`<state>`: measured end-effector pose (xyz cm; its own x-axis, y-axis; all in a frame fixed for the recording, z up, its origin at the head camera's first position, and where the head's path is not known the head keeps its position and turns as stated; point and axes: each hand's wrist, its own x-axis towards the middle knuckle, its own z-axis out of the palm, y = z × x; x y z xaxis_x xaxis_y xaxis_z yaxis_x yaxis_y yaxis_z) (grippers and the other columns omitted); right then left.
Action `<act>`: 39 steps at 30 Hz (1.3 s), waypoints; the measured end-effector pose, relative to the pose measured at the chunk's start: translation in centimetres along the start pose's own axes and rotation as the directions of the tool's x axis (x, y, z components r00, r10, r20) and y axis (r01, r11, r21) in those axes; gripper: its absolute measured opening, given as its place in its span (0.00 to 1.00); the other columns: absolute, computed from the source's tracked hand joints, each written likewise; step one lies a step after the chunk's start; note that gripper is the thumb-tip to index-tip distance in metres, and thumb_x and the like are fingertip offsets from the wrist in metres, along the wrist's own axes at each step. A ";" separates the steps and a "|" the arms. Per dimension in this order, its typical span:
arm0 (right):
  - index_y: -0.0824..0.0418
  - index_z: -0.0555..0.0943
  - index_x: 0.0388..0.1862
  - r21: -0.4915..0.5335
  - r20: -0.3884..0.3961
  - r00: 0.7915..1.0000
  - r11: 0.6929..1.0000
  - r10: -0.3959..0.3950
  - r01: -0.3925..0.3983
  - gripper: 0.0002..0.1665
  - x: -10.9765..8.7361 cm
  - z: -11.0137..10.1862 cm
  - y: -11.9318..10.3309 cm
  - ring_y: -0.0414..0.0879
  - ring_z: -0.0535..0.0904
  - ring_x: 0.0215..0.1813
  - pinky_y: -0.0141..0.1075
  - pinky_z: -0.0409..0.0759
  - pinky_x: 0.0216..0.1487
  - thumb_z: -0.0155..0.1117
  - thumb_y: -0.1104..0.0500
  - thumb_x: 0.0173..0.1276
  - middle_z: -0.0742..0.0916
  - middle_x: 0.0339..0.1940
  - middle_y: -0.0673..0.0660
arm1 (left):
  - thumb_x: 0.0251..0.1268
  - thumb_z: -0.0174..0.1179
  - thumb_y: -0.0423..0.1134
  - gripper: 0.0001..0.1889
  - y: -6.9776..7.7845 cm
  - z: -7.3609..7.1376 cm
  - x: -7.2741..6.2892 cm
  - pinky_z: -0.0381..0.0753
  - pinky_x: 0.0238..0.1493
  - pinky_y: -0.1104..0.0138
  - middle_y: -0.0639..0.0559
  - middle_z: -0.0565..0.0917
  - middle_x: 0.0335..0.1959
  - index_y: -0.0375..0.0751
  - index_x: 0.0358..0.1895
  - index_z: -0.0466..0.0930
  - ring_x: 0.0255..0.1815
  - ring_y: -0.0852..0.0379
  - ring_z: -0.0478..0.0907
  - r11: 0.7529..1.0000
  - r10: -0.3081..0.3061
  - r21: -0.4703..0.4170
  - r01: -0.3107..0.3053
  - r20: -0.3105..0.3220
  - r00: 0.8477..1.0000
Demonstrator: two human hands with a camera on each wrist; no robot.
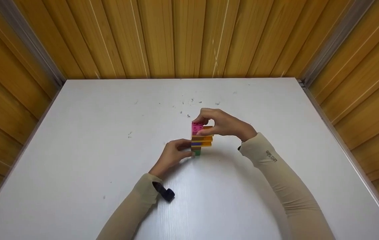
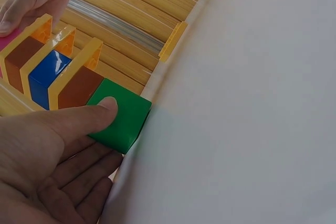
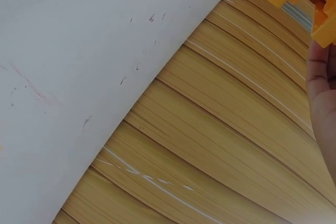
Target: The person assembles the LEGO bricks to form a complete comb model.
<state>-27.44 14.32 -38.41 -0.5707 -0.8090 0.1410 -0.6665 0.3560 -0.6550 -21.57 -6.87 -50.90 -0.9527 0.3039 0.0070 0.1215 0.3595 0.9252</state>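
A tower of toy bricks stands on the white table. At its foot is a green brick (image 2: 126, 114), then a brown brick (image 2: 79, 88), a blue brick (image 2: 44, 80) and another brown one, with yellow plates (image 1: 206, 144) between them jutting out to the right. A pink brick (image 1: 197, 128) tops the stack. My left hand (image 1: 172, 155) grips the tower low down, its thumb pressed against the green brick's side. From above, my right hand (image 1: 224, 123) pinches the pink brick between thumb and fingers. Only part of that hand and some yellow plates show in the right wrist view.
Another yellow piece (image 2: 173, 41) lies on the table beyond the tower in the left wrist view. The white table (image 1: 86, 143) carries small dark marks, and wood-look panels (image 1: 189, 40) wall it at the back and sides.
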 end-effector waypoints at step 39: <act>0.56 0.75 0.64 0.031 -0.055 0.996 0.997 0.073 -0.072 0.32 -2.8 -0.2 1.6 0.53 0.78 0.58 0.46 0.79 0.58 0.70 0.52 0.60 0.82 0.59 0.52 | 0.56 0.68 0.32 0.23 -0.3 0.1 0.2 0.76 0.62 0.64 0.46 0.84 0.54 0.40 0.57 0.79 0.57 0.52 0.80 0.996 -0.039 -0.079 0.036 -0.043 0.998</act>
<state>-26.96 17.28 -39.73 -0.6433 -0.7540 0.1331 -0.6089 0.3984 -0.6859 -21.72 -6.82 -51.25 -0.9677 0.2518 -0.0130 0.0651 0.2994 0.9519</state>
